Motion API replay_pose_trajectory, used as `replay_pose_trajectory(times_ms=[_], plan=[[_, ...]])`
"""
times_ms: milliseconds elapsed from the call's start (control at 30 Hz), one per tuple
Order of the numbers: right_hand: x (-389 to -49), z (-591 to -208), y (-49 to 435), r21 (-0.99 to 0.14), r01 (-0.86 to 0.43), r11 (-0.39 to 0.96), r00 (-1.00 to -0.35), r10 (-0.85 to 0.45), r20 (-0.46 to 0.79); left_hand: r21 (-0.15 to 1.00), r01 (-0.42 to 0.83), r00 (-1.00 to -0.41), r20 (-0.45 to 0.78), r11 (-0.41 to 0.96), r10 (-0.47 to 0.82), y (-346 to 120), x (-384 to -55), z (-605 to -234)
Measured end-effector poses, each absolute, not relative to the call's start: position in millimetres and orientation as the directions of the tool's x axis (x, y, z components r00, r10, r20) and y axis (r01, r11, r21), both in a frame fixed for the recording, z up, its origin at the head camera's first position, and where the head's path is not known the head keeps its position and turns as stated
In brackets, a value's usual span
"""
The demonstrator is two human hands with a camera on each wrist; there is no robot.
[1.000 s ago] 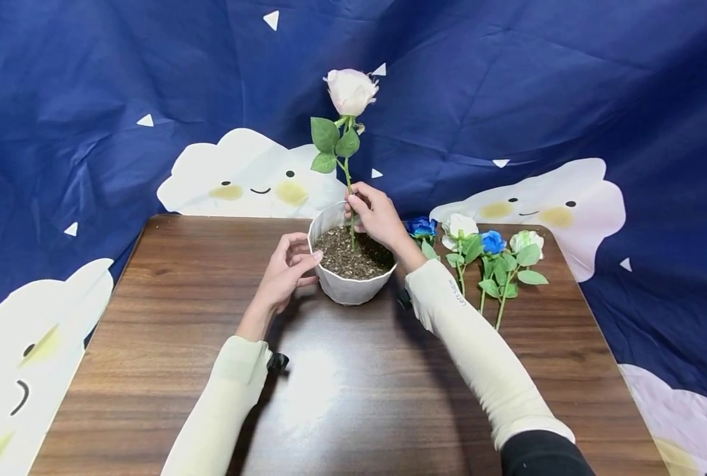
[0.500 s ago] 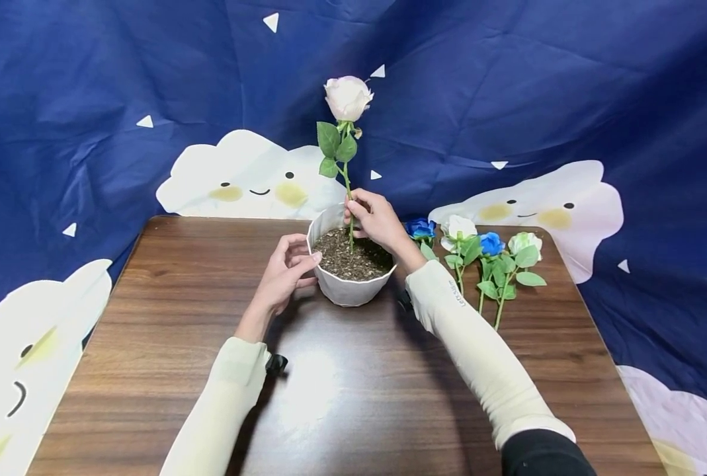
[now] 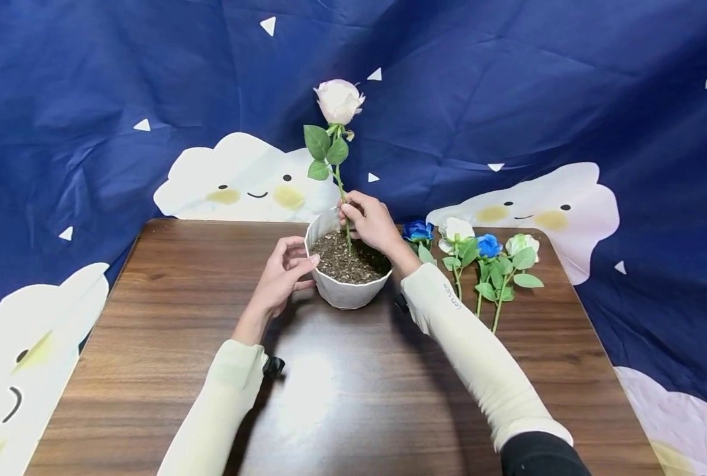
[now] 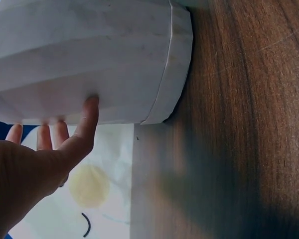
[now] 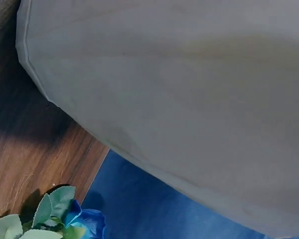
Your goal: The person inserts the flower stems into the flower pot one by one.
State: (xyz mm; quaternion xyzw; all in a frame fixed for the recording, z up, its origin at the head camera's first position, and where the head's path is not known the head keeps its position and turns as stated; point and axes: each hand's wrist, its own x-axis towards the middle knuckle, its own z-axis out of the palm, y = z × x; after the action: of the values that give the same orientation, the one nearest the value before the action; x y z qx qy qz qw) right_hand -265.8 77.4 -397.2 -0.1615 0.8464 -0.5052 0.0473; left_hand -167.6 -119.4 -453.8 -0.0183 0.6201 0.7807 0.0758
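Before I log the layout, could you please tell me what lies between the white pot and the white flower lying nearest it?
In the head view, a blue flower lies between the white pot and that white flower.

The right hand [image 3: 370, 223] pinches the stem of 1 pale rose [image 3: 338, 100] standing upright in the soil of the white pot [image 3: 346, 291], the left hand [image 3: 283, 276] touches the pot's rim, and 4 loose roses [image 3: 478, 254] lie on the wooden table [image 3: 151, 330] to the right.

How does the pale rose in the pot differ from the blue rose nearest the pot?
The pale rose stands upright in the soil; the blue rose lies flat on the table. The right hand pinches the pale rose's stem; the blue rose lies untouched. The pale rose's stem looks longer. Both have green leaves.
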Motion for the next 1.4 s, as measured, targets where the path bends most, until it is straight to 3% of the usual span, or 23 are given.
replay_pose_trajectory(times_ms=[233, 367, 467, 633, 1400], plan=[[-258.4, -388.9, 88.5, -0.822, -0.277, 0.498, -0.958, -0.213, 0.194, 0.966, -0.154, -0.985, -0.134, -0.21, 0.104, -119.0, -166.4, -456.2], [-256.6, -376.4, 100.3, -0.884, -0.284, 0.372, -0.958, -0.147, 0.246, 0.967, -0.147, -0.987, -0.128, -0.209, 0.101, -119.0, -166.6, -456.6], [-255.1, -372.5, 112.6, -0.944, -0.25, 0.215, -0.966, -0.127, 0.227, 0.967, -0.145, -0.987, -0.126, -0.21, 0.099, -119.7, -167.1, -457.1], [-250.1, -375.1, 136.5, -0.969, -0.22, 0.115, -0.974, -0.073, 0.213, 0.966, -0.141, -0.988, -0.122, -0.215, 0.098, -120.8, -167.4, -456.7], [-221.5, -417.6, 239.7, -0.992, 0.069, 0.106, -0.997, -0.034, -0.073, 0.965, -0.141, -0.988, -0.122, -0.219, 0.097, -120.0, -168.0, -456.6]])
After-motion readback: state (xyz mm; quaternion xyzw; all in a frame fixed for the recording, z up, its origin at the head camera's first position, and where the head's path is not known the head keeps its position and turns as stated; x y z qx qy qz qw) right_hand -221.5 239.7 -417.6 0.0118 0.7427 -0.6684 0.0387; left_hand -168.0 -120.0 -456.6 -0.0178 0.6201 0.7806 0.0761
